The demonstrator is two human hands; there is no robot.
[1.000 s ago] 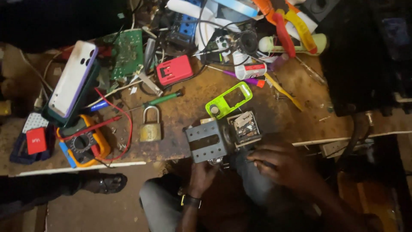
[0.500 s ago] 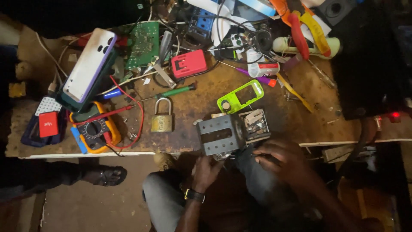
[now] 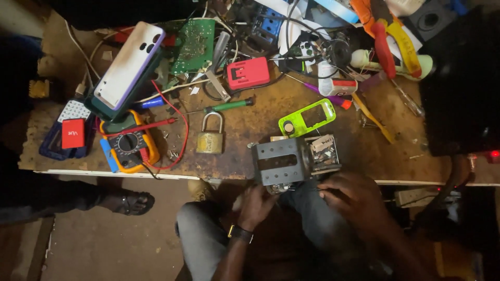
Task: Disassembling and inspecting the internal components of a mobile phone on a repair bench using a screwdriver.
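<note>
Cluttered and stained, the brown wooden table (image 3: 250, 130) carries tools and scrap parts. At its near edge sits a grey perforated sheet-metal bracket (image 3: 280, 162) with a small mechanism of wires and metal parts (image 3: 324, 153) fixed at its right end. The left hand (image 3: 256, 205) reaches up under the bracket's lower edge, its fingers curled there; whether it grips anything cannot be told. The right hand (image 3: 350, 196) lies just below the mechanism, fingers bent close together at the bracket's lower right corner. A brass padlock (image 3: 210, 138) rests left of the bracket, a lime-green plastic phone frame (image 3: 307, 118) just above it, and a yellow multimeter (image 3: 128, 145) farther left.
</note>
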